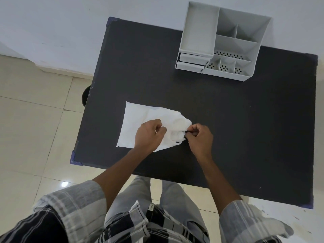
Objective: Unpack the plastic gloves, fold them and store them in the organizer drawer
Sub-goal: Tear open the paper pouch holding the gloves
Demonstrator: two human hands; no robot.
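A white plastic packet of gloves [138, 120] lies flat on the black table [228, 128], left of centre. My left hand [149, 135] rests on the packet's near right part, fingers pinched on the plastic. My right hand [199, 137] pinches the packet's crumpled right end, where a small dark strip shows between the fingers. At the table's far side stands the grey organizer [222, 41], its small drawer [192, 61] low on the front left, pulled out slightly.
The organizer has several open compartments, some with perforated floors. The table's left edge borders a tiled floor [35, 120]; a white wall [70, 23] rises behind. A dark round object [85, 97] sits under the left edge.
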